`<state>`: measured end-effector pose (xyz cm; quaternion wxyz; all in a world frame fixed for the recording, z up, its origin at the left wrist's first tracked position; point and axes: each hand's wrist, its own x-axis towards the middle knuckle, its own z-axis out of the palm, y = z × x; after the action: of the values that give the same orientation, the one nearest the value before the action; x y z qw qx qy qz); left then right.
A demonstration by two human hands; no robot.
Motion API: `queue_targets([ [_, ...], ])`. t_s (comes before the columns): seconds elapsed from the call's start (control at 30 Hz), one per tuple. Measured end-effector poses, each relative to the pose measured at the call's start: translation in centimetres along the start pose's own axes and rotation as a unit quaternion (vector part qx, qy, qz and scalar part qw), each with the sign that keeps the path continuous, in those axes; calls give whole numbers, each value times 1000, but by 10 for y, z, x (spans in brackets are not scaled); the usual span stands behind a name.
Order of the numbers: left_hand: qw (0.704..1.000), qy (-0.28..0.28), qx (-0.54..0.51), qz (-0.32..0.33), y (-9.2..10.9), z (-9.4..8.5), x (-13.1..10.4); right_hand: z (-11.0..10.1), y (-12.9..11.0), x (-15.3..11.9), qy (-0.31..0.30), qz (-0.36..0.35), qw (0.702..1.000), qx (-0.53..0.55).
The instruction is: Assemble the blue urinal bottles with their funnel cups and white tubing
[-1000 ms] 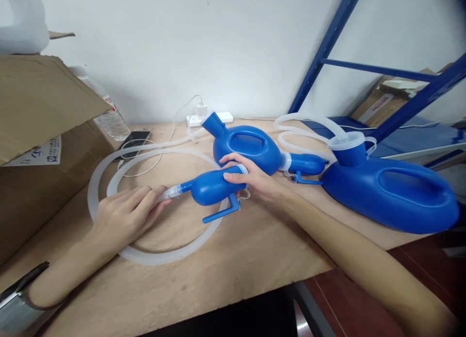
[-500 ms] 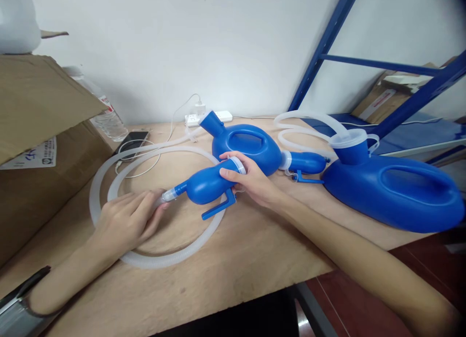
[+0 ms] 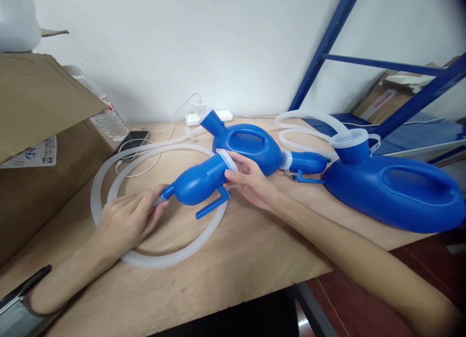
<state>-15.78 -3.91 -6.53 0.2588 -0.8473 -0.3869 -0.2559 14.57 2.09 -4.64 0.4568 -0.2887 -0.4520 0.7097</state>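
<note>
My right hand is closed round the white-rimmed wide end of a blue plastic urinal funnel, which has a blue handle on its underside. The funnel's narrow spout points left into my left hand. Those left fingers are wrapped round the end of a translucent corrugated hose where it meets the spout; the joint is mostly covered by the fingers. Loops of the hose lie on the wooden table. Behind my right hand lies a blue urinal bottle with an open neck and a grip hole.
On the right lies another blue bottle with a white cap and hose; a second blue funnel is beside it. A cardboard box, water bottle and phone stand left. Behind are a power strip and a blue shelf frame.
My right hand has moved left with the funnel, bringing its spout closer into my left hand. The clear piece at the joint is now mostly covered by my left fingers.
</note>
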Motion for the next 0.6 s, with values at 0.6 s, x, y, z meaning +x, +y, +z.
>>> queue_targets([
  [0.6,993,40,-42,-99,1,4,-1,2,3,-3,1,35,998,52],
])
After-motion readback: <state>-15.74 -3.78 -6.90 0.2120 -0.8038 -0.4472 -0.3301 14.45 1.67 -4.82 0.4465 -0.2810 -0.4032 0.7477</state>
